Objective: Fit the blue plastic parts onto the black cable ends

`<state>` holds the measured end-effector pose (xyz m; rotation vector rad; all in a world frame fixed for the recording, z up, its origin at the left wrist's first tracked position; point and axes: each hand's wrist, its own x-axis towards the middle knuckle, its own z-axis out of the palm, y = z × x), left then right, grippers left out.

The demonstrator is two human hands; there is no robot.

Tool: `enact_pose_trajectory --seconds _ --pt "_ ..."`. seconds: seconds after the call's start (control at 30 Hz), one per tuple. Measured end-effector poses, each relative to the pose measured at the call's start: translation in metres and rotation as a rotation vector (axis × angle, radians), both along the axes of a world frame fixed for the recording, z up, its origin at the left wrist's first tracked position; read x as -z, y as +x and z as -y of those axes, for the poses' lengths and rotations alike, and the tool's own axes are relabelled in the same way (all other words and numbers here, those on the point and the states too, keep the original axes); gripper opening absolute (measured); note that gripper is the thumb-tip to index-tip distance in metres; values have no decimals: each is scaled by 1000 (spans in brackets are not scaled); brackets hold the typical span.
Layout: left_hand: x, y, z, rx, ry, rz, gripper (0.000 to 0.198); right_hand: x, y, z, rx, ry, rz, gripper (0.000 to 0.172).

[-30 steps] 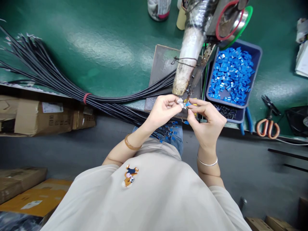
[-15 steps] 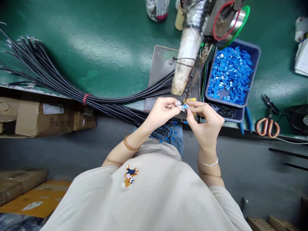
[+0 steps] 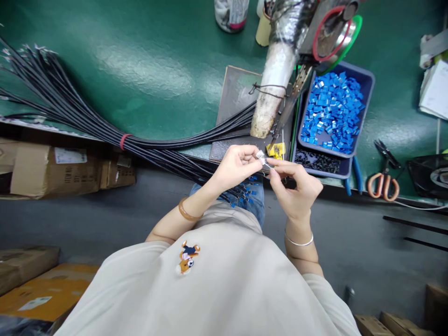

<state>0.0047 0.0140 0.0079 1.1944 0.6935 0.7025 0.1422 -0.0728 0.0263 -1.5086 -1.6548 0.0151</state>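
My left hand [image 3: 235,164] is closed in a pinch on a small silvery piece [image 3: 261,156] at the table's front edge. My right hand [image 3: 297,185] sits just to its right and slightly lower, thumb and forefinger pressed together close to that piece; what they hold is too small to make out. A bundle of black cables [image 3: 164,142], tied with a red band [image 3: 124,140], runs from the far left across the table and passes under my left hand. Cable ends with blue tips [image 3: 247,191] lie on my lap.
A blue tray [image 3: 367,81] of several blue connectors stands at the right. A tape-wrapped tool [image 3: 275,84] leans over a dark plate [image 3: 233,98], with a yellow piece [image 3: 276,150] at its tip. Orange-handled scissors [image 3: 383,184] lie far right. Cardboard boxes [image 3: 52,170] sit under the table.
My right hand has drawn down and back from the tool's tip, uncovering the yellow piece. The blue piece seen between my fingers no longer shows. My left hand has hardly moved.
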Motion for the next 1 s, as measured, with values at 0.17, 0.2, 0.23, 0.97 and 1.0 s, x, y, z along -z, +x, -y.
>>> enact_pose_trajectory --seconds 0.17,0.2,0.23,0.97,1.0 --pt "1 1 0 -13 -17 27 16 1 -1 1 11 14 22 11" --pt "1 1 0 -18 -16 25 17 2 -1 0 19 15 15 11" --pt "1 1 0 -20 -10 21 16 3 0 0 30 14 3 10" --pt "4 7 -4 -131 63 35 8 4 3 -16 11 8 -14 13" --pt "4 7 -5 -136 64 39 7 3 3 -16 13 14 -13 13"
